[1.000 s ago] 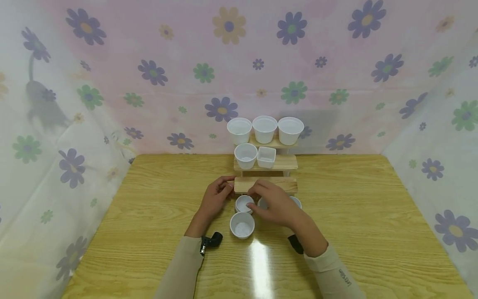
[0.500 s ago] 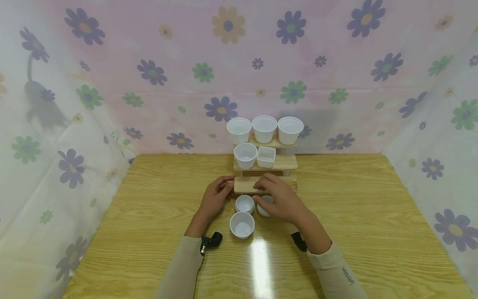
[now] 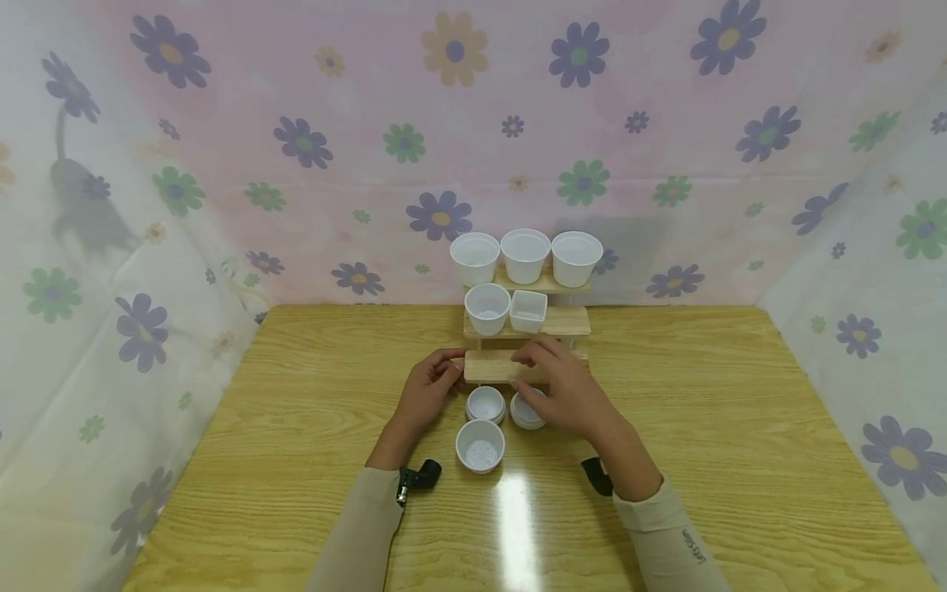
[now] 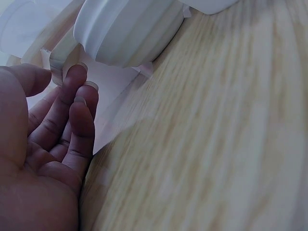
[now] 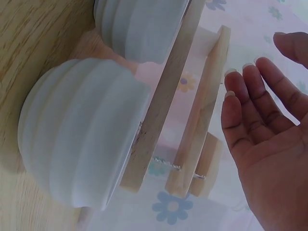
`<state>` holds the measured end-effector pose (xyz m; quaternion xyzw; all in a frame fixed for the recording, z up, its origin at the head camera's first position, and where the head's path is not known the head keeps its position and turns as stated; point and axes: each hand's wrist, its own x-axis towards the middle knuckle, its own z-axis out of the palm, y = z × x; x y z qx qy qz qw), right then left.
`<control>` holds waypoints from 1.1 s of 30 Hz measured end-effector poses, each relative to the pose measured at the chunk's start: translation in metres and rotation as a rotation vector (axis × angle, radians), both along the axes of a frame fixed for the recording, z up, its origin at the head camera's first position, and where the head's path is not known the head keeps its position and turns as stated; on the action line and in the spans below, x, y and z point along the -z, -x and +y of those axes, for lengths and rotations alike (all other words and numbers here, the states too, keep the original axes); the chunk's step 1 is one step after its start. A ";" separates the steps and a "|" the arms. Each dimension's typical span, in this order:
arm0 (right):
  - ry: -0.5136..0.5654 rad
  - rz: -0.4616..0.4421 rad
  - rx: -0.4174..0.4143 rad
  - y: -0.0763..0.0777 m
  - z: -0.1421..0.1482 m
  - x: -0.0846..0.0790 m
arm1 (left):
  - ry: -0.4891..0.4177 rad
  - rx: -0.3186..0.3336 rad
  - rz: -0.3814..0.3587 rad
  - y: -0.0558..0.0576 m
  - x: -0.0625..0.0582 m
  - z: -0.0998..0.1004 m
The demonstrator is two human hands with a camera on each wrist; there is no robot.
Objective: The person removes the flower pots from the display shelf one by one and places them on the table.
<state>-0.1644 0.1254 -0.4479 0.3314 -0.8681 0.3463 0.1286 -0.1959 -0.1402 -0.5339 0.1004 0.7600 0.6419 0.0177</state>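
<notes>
My left hand [image 3: 429, 390] grips the left end of the lowest board of a wooden tiered stand [image 3: 484, 366]. In the left wrist view its fingers [image 4: 82, 120] are bent by the board's end. My right hand [image 3: 573, 399], fingers slightly bent and holding nothing, hovers before the lowest board, partly over a small white pot [image 3: 527, 415]. A similar ribbed pot [image 3: 485, 403] stands left of it, with a smooth white pot [image 3: 481, 446] in front. In the right wrist view, a ribbed white pot [image 5: 82, 134] stands apart from the fingers.
Three round white pots, one of them in the middle [image 3: 525, 256], line the top board. A round pot [image 3: 487, 309] and a square pot [image 3: 528, 311] stand on the middle board. Flowered cloth [image 3: 355, 181] hangs behind and beside the wooden table [image 3: 318, 411].
My right hand has moved right and slightly up, away from the left ribbed pot, and now hides the farther right pot. The left hand and the pots keep their places.
</notes>
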 end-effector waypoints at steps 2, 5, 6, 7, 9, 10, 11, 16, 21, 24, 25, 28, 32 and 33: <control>0.010 0.009 0.011 0.001 0.002 0.000 | -0.003 0.000 0.002 0.000 0.000 0.000; 0.027 0.025 0.022 0.002 0.004 -0.001 | -0.008 0.000 0.009 0.000 0.001 0.000; 0.032 0.034 0.025 0.002 0.005 -0.001 | -0.008 -0.001 0.010 0.001 0.001 0.000; 0.038 0.037 0.028 0.002 0.005 -0.001 | -0.008 -0.001 0.012 0.001 0.002 0.000; 0.049 0.042 0.032 0.003 0.007 -0.002 | -0.007 -0.003 0.014 0.000 0.001 0.000; 0.053 0.046 0.034 0.003 0.007 -0.001 | -0.005 -0.004 0.014 0.000 0.001 0.000; 0.054 0.045 0.037 0.004 0.008 -0.001 | -0.003 -0.006 0.014 0.000 0.001 0.000; 0.054 0.039 0.045 0.005 0.011 0.001 | 0.009 -0.004 0.004 -0.001 -0.001 0.000; 0.050 0.035 0.058 0.006 0.014 0.000 | 0.011 0.000 -0.004 0.000 0.001 0.000; 0.052 0.037 0.064 0.007 0.016 0.000 | 0.010 0.001 -0.001 0.001 0.002 0.000; 0.058 0.035 0.064 0.007 0.016 0.000 | 0.009 0.001 0.000 0.001 0.002 0.000; 0.079 0.031 0.060 0.008 0.019 0.001 | 0.006 -0.001 0.002 0.001 0.002 0.000; 0.094 0.028 0.065 0.009 0.021 0.001 | 0.008 -0.005 0.004 0.000 0.001 0.000; 0.093 0.027 0.068 0.009 0.021 0.001 | 0.009 -0.005 0.004 0.000 0.001 0.000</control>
